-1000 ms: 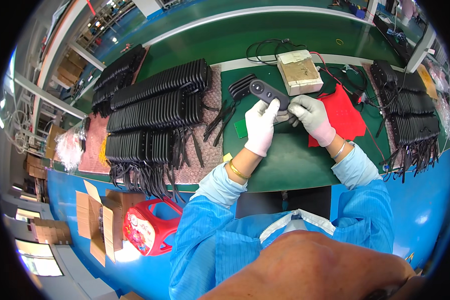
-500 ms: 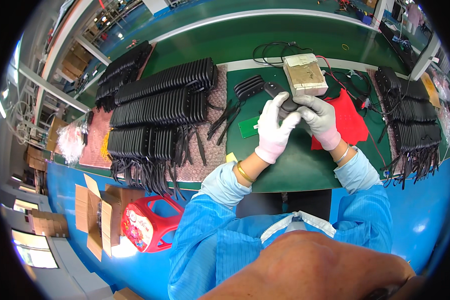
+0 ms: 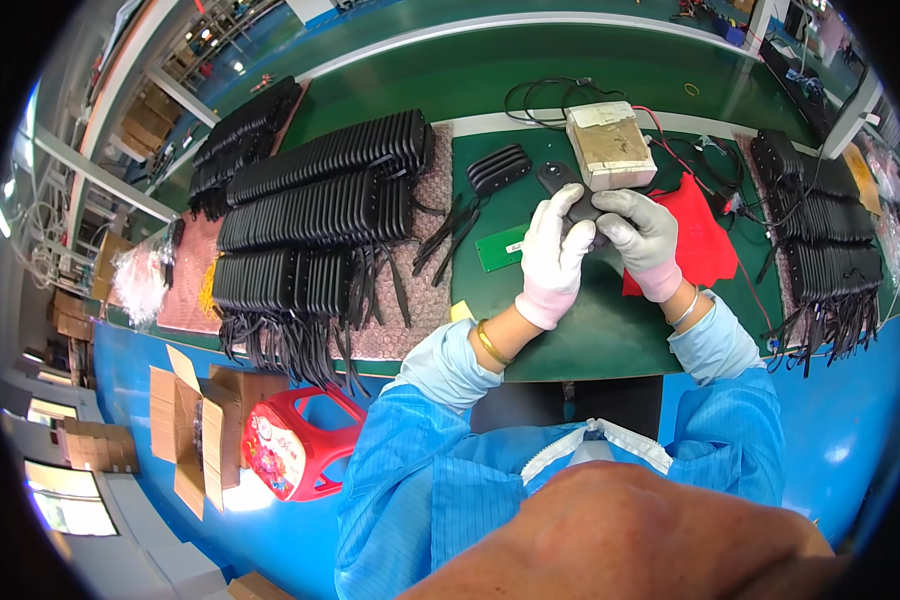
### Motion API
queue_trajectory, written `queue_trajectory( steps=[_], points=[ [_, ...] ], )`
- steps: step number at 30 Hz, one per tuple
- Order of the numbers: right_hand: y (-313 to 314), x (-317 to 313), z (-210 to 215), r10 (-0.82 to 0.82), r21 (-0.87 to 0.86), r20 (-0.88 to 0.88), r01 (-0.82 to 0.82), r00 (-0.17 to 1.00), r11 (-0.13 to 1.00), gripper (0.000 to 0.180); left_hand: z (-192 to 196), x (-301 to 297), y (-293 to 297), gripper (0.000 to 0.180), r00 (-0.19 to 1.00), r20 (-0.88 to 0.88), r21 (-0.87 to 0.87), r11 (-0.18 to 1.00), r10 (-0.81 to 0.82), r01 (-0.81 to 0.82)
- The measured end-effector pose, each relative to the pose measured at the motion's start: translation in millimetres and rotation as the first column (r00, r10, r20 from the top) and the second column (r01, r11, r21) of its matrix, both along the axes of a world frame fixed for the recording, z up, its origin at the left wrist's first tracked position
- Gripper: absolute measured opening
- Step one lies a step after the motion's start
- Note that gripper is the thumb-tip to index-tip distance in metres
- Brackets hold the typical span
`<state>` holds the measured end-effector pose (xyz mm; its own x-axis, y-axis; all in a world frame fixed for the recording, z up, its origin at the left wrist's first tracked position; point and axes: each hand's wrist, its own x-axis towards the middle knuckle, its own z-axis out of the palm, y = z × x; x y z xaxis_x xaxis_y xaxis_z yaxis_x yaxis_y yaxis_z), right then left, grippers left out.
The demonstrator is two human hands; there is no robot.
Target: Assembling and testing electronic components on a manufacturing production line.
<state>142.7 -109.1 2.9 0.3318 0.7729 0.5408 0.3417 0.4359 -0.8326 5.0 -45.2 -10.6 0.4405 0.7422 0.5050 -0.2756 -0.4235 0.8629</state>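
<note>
In white gloves, my left hand (image 3: 552,255) and my right hand (image 3: 644,240) meet over the table, fingers closed on a small black rounded plastic device (image 3: 583,208) between them. Just beyond my left fingertips shows a dark rounded end with a round mark (image 3: 554,176); whether it belongs to the held device I cannot tell. A short row of black devices (image 3: 498,170) with dangling straps lies to the left of it. Near my left wrist is a green circuit board (image 3: 498,248). Beside my right hand spreads a red cloth (image 3: 698,235).
A worn box (image 3: 610,150) stands behind my hands, with black cables (image 3: 550,100) and a red wire around it. Rows of strapped black devices (image 3: 315,215) fill the left side on bubble wrap (image 3: 430,280); more (image 3: 830,230) lie right. A red stool (image 3: 305,445) stands lower left.
My hands stay together in nearly the same place, with the fingers and the held black device turned slightly. The rest of the table looks the same.
</note>
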Motion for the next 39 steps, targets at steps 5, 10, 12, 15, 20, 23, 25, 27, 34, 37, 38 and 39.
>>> queue_trajectory(
  steps=[5, 10, 12, 15, 20, 23, 25, 27, 34, 37, 38, 39],
  points=[
    [-1, -1, 2, 0.01, 0.015, 0.028, -0.011, 1.0, 1.0, 0.024, -2, -1, 0, 0.039, 0.999, 0.045, -0.011, 1.0, -0.029, 0.029],
    [4, -3, 4, 0.121, 0.052, -0.161, -0.114, 0.98, 0.992, 0.026, 0, -5, 3, 0.038, 0.997, 0.052, 0.091, 0.995, -0.05, 0.045],
    [6, -1, 3, 0.16, 0.152, -0.394, -0.107, 0.905, 0.983, 0.029, 2, -4, 5, 0.038, 0.999, -0.009, 0.256, 0.966, -0.032, 0.033],
    [-7, -5, 7, 0.14, 0.096, -0.479, -0.107, 0.866, 0.99, 0.033, 2, -7, 6, 0.038, 0.994, -0.088, 0.385, 0.918, -0.065, 0.094],
    [-56, -1, 8, 0.064, -0.213, -0.433, -0.171, 0.899, 0.962, 0.034, 2, -13, 2, 0.039, 0.9, -0.333, 0.475, 0.774, -0.282, 0.419],
    [-109, 45, 19, -0.059, -0.354, -0.056, 0.035, 0.997, 0.934, 0.03, 18, -16, 15, 0.043, 0.906, -0.401, 0.82, 0.494, 0.138, 0.287],
    [-162, 88, 27, -0.383, -0.065, 0.64, 0.543, 0.666, 0.837, 0.027, 25, -7, 37, 0.034, 0.912, -0.231, 0.835, 0.55, 0.339, 0.007],
    [-203, 125, 30, -0.517, -0.041, 0.781, 0.854, 0.352, 0.519, 0.024, 20, -13, 77, 0.032, 0.783, -0.219, 0.846, 0.514, 0.582, -0.145],
    [-234, 193, -16, -0.361, 0.229, 0.926, 0.93, -0.116, 0.289, 0.021, -22, -36, 135, 0.026, 0.526, -0.436, 0.797, 0.585, 0.73, -0.151],
    [-226, 193, -16, -0.347, 0.22, 0.927, 0.954, -0.139, 0.204, 0.021, -18, -30, 131, 0.025, 0.486, -0.463, 0.779, 0.602, 0.741, -0.175],
    [-223, 192, -17, -0.343, 0.216, 0.928, 0.96, -0.145, 0.178, 0.021, -17, -28, 129, 0.025, 0.47, -0.473, 0.773, 0.607, 0.745, -0.184],
    [-217, 189, -13, -0.317, 0.194, 0.938, 0.969, -0.138, 0.152, 0.021, -17, -30, 129, 0.022, 0.458, -0.485, 0.772, 0.611, 0.745, -0.177]
  ],
)
